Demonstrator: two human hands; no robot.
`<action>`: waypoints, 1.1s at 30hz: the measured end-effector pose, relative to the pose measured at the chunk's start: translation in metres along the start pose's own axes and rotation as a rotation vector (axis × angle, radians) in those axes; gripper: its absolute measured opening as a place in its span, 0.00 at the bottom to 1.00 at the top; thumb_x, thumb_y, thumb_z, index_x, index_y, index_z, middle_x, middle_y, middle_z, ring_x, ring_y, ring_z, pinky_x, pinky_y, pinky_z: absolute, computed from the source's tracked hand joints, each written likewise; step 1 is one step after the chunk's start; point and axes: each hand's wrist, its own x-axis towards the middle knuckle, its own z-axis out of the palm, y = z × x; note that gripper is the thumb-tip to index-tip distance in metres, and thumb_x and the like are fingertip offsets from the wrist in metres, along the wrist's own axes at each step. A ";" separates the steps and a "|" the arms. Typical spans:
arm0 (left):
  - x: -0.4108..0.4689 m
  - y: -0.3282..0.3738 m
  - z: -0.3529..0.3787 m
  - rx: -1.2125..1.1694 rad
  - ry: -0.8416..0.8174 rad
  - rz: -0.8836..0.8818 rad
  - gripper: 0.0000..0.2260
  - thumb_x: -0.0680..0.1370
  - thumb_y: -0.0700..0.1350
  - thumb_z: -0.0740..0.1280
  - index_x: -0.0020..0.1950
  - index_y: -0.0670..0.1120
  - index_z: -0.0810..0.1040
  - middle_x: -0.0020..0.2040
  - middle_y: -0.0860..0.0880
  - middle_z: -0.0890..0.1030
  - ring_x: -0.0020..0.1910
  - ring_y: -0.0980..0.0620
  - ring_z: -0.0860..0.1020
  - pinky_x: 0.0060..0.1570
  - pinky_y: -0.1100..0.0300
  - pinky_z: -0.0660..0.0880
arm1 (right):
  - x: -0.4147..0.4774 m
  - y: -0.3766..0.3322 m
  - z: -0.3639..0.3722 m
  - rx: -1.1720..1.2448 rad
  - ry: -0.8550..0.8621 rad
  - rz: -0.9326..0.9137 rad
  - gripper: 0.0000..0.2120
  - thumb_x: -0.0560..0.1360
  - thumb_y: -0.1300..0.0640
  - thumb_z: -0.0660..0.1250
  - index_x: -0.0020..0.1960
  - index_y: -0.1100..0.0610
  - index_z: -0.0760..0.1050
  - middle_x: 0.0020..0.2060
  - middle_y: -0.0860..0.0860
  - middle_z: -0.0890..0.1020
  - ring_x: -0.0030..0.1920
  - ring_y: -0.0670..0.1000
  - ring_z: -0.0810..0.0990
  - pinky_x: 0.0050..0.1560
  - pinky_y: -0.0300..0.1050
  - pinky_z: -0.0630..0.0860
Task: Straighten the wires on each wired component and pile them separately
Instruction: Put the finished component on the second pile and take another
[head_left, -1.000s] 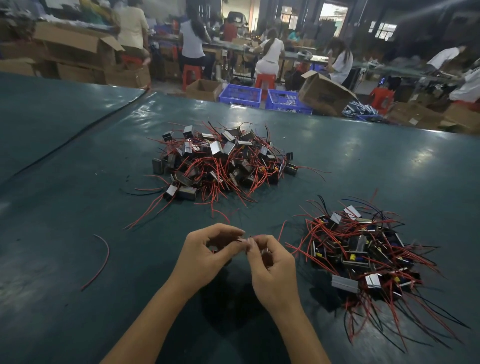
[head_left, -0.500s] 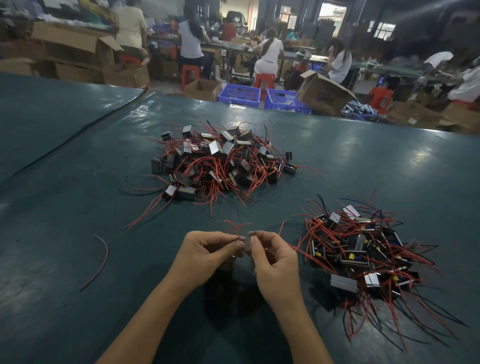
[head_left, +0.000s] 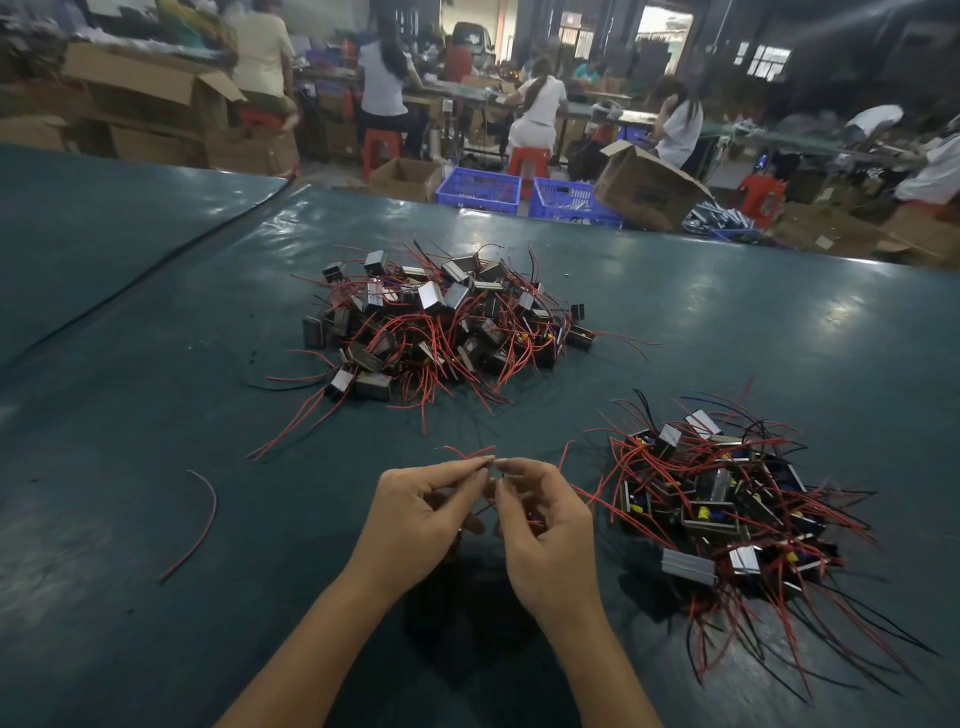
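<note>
Near the worktop's (head_left: 156, 649) front edge, the left grip (head_left: 415, 514) and right grip (head_left: 545, 525) meet fingertip to fingertip, both pinching thin red wires (head_left: 465, 453).

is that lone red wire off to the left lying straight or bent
Bent: the lone red wire lies flat on the green table in a clear arc, bowing rightward between its two ends.

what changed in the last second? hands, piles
Left hand and right hand crept forward, keeping their pinch grip; the red wires they hold now poke out past the fingertips, where none showed before. Far pile, right pile and the loose red wire stayed put.
</note>
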 end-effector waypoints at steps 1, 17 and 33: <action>0.000 0.000 0.001 0.000 -0.003 -0.005 0.12 0.77 0.39 0.69 0.52 0.56 0.84 0.44 0.52 0.86 0.38 0.50 0.85 0.37 0.61 0.81 | 0.000 0.000 0.000 -0.003 0.010 -0.009 0.09 0.77 0.65 0.67 0.49 0.51 0.79 0.39 0.45 0.82 0.35 0.45 0.79 0.36 0.35 0.75; 0.002 0.005 0.006 -0.086 -0.076 -0.073 0.12 0.78 0.36 0.66 0.45 0.51 0.85 0.39 0.49 0.86 0.39 0.55 0.84 0.39 0.68 0.77 | 0.006 0.005 -0.005 0.012 0.085 -0.059 0.13 0.73 0.66 0.71 0.43 0.48 0.79 0.40 0.50 0.81 0.39 0.52 0.82 0.39 0.49 0.82; 0.003 0.002 0.003 -0.029 -0.118 -0.142 0.08 0.77 0.43 0.67 0.44 0.41 0.82 0.37 0.43 0.84 0.37 0.52 0.82 0.39 0.61 0.79 | 0.003 0.004 -0.008 -0.122 -0.087 -0.109 0.10 0.74 0.62 0.65 0.46 0.47 0.76 0.42 0.49 0.77 0.35 0.50 0.75 0.36 0.44 0.76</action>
